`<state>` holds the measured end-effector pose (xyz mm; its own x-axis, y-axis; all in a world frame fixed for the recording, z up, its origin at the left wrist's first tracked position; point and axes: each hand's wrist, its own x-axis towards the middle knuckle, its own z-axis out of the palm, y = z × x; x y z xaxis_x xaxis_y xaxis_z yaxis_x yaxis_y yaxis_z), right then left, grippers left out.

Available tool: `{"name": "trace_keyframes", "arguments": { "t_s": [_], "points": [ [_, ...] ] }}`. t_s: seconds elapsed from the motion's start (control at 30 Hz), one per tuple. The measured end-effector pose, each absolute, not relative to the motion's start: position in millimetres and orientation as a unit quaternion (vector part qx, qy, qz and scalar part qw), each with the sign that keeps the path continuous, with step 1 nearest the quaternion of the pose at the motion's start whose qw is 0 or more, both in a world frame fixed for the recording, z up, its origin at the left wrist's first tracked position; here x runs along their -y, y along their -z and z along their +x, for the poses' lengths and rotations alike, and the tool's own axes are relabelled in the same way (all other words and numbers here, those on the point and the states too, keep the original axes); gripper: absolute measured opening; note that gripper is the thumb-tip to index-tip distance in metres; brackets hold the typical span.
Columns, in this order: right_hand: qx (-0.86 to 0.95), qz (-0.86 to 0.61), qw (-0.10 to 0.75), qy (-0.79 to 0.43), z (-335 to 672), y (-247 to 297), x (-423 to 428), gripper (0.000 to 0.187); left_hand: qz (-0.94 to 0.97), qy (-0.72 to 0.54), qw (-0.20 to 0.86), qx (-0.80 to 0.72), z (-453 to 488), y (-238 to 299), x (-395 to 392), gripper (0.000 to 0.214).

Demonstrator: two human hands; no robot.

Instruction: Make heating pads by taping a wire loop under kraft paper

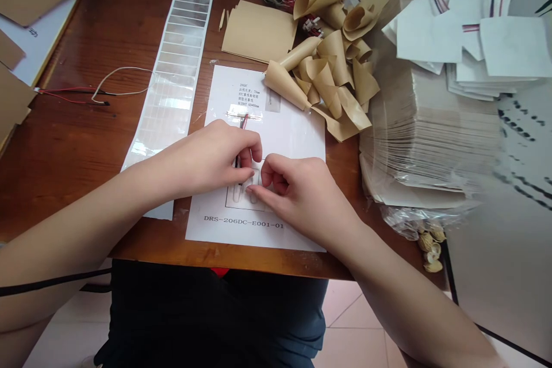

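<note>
A white printed template sheet (280, 126) lies on the wooden table (86, 144) in front of me. A thin red and black wire (244, 122) runs down the sheet, taped across its top. My left hand (211, 155) is curled over the lower part of the wire, pinching it against the paper. My right hand (297, 190) is closed beside it, its forefinger and thumb pressing something small and clear onto the drawn rectangle (235, 201); what that is I cannot make out.
A strip of clear labels (172, 69) runs along the left. Loose red, black and white wires (81, 92) lie farther left. Curled brown paper backings (332, 63) pile up behind the sheet, brown squares (259, 29) beyond. Stacked white sheets in plastic (431, 126) fill the right.
</note>
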<state>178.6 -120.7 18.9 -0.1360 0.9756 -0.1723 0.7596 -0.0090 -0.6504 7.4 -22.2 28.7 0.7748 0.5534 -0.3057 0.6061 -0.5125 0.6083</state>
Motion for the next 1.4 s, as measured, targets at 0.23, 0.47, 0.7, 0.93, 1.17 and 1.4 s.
{"name": "trace_keyframes", "arguments": {
  "t_s": [0.23, 0.47, 0.7, 0.93, 1.17, 1.4],
  "points": [
    [0.752, -0.586, 0.163, -0.253, 176.7, -13.1, 126.1, 0.025, 0.867, 0.034, 0.374, -0.328, 6.8, -29.0, 21.0, 0.018],
    [0.837, -0.44, 0.145, -0.29, 180.5, -14.0, 129.5, 0.026, 0.871, 0.029, 0.374, -0.318, 6.6, -30.2, 20.6, 0.015],
    [0.833, -0.472, 0.123, -0.259, 179.7, -11.4, 125.8, 0.028, 0.872, 0.031, 0.372, -0.316, 7.0, -29.5, 19.8, 0.017],
    [0.84, -0.47, 0.12, -0.243, 180.3, -10.5, 125.3, 0.029, 0.872, 0.027, 0.373, -0.317, 7.1, -30.2, 21.1, 0.016],
    [0.843, -0.47, 0.118, -0.231, 180.5, -10.8, 125.3, 0.026, 0.87, 0.027, 0.378, -0.316, 7.8, -30.5, 21.0, 0.017],
    [0.847, -0.466, 0.139, -0.214, 180.0, -9.1, 125.1, 0.023, 0.873, 0.015, 0.377, -0.309, 7.0, -29.3, 21.3, 0.016]
  ]
}}
